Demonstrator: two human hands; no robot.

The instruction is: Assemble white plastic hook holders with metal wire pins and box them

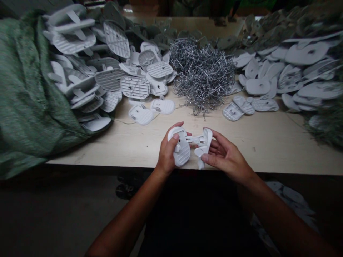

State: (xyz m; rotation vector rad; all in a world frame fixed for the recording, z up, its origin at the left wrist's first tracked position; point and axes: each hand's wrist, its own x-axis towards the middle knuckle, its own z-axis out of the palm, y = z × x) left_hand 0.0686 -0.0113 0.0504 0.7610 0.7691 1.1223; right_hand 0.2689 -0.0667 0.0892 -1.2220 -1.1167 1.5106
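My left hand (168,153) grips a white ribbed plastic plate (183,153) near the table's front edge, with the thumb pressed on its face. My right hand (223,155) holds a second white plastic piece (203,148) by its edges, fingers curled loosely around it. The two pieces meet end to end over the table, joined by a small white part (193,140). Loose plates of the same kind (140,115) lie just ahead of my hands, beside a tangled heap of thin metal pins (203,78).
A green woven sack (29,96) spills white plates across the left of the pale wooden table (120,146). Large heaps of plates (308,53) rise at the right and back. More plates lie on the dark floor (284,203) below the table's front edge.
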